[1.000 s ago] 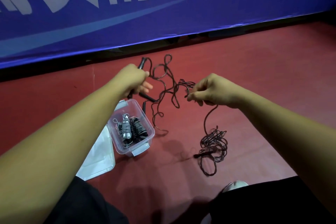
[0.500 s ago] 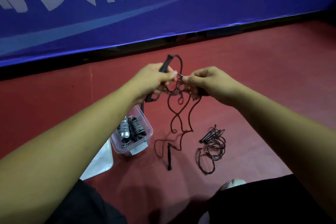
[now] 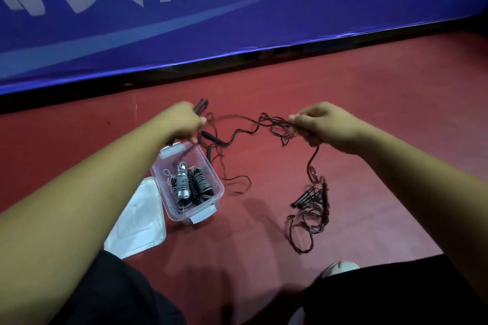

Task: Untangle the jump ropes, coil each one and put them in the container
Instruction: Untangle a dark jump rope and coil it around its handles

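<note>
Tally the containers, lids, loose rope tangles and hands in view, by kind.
Clear plastic container: 1
Flat translucent plastic lid: 1
Dark tangled jump-rope mass: 1, separate ropes cannot be told
Hands: 2, left hand and right hand
Total: 5

This looks like an indoor sports hall. A smooth red floor (image 3: 369, 113) of the court kind spreads beneath the left hand (image 3: 182, 124) and right hand (image 3: 317, 124). Beyond them a long blue banner (image 3: 237, 34) with large white lettering runs along its edge like a court barrier. Tangled jump ropes (image 3: 311, 208) lie on the floor below the right hand.
</note>
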The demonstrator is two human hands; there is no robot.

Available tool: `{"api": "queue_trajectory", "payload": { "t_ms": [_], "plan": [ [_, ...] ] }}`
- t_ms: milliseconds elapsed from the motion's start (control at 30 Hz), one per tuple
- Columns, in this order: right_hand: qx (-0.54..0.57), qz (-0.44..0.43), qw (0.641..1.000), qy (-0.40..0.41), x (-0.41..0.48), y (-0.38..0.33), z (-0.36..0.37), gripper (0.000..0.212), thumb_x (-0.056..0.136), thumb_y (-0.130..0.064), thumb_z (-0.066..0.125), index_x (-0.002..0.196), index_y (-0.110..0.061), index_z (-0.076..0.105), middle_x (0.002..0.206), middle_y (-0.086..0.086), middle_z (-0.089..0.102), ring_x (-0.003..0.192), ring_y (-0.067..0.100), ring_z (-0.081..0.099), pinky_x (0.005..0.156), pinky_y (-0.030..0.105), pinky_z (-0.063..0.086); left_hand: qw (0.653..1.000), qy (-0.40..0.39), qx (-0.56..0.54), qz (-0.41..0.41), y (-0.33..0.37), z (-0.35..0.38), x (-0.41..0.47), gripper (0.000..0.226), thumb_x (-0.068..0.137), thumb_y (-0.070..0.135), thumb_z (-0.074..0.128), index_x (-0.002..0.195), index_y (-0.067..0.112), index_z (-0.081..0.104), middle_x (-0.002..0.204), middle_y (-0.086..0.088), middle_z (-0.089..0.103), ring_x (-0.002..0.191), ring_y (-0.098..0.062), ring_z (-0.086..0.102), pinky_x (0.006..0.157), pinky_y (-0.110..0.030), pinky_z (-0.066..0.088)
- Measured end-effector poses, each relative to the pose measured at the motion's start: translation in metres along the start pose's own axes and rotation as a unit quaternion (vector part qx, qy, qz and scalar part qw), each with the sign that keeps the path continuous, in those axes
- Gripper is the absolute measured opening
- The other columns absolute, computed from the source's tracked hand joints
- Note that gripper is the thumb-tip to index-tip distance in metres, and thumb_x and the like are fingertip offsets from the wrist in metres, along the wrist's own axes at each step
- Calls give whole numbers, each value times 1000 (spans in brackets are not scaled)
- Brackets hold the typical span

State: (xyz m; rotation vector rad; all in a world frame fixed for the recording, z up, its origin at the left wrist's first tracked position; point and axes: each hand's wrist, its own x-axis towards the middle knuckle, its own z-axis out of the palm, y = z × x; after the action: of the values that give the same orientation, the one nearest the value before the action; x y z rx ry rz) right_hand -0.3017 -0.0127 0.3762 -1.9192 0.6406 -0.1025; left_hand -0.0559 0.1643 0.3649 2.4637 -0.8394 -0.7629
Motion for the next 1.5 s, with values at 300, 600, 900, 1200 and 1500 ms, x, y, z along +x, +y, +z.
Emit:
{"api": "queue_trajectory", "payload": {
  "t_ms": [300, 600, 900, 1200, 1500],
  "plan": [
    [41, -65, 997, 9, 4, -36, 25, 34, 102, -23, 55, 76, -4, 66, 54, 0, 44, 48, 16, 34, 48, 28, 27, 914, -173, -295, 221, 52, 41, -40, 20, 103, 16, 49, 111, 5, 63, 98, -5, 71, 84, -10, 67, 83, -23, 54],
    [57, 8, 986, -154, 8, 3, 11, 19, 102, -15, 52, 84, -11, 57, 74, 4, 57, 82, 20, 60, 83, 36, 48, 911, 2, -378, 166, 55, 37, -33, 24, 96, 10, 59, 72, 15, 57, 69, -2, 56, 54, -10, 54, 52, -20, 38],
    [-88, 72, 977, -181, 1, 25, 8, 35, 103, -20, 52, 74, -8, 67, 68, 5, 68, 64, 16, 58, 64, 28, 41, 926, 84, -361, 71, 27, 13, -6, 25, 99, 10, 54, 75, 13, 52, 47, 9, 51, 44, -5, 43, 38, -15, 30],
    [82, 6, 990, -111, -4, -11, 2, 27, 102, -20, 53, 93, 1, 68, 56, 5, 49, 50, 17, 50, 54, 26, 48, 975, -10, -126, 185, 39, 43, -21, 29, 98, 26, 59, 126, 24, 64, 120, 5, 68, 113, -12, 61, 101, -29, 41],
    [93, -7, 992, -89, -1, -17, 5, 27, 95, -26, 63, 73, -10, 63, 56, -1, 43, 56, 17, 42, 57, 27, 42, 923, -44, -305, 231, 62, 48, -41, 21, 96, 20, 62, 75, 18, 59, 55, 6, 56, 56, -14, 56, 67, -29, 45]
  ]
}}
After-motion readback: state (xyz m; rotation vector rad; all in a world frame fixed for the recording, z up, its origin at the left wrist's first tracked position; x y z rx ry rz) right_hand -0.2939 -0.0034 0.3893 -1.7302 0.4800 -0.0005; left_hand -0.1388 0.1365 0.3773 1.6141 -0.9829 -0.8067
